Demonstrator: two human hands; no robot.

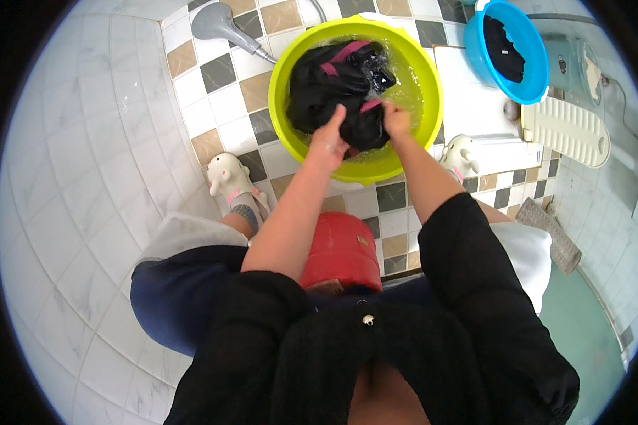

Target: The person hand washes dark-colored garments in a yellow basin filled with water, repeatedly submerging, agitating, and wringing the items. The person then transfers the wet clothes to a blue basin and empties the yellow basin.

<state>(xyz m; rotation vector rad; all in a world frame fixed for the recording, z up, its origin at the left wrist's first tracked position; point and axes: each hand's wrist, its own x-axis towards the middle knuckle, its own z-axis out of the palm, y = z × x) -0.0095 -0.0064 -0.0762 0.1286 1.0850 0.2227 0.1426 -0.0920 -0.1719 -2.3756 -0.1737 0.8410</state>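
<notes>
A black garment with pink stripes [326, 85] lies soaked in water inside a round lime-green basin [432, 92]. My left hand [329, 138] is at the basin's near side, thumb up, with its fingers wrapped round a bunched part of the wet cloth. Just right of it, my right hand [397, 122] grips another part of the same garment, its fingers curled and partly hidden. Between the two hands the gathered cloth is held near the water's surface, a pink band showing beside the right hand.
A grey shower head [220, 23] lies on the checkered tile floor at the far left. At the far right stand a blue basin [539, 57] holding dark cloth and a cream washboard [571, 131]. A red stool [340, 248] is near me.
</notes>
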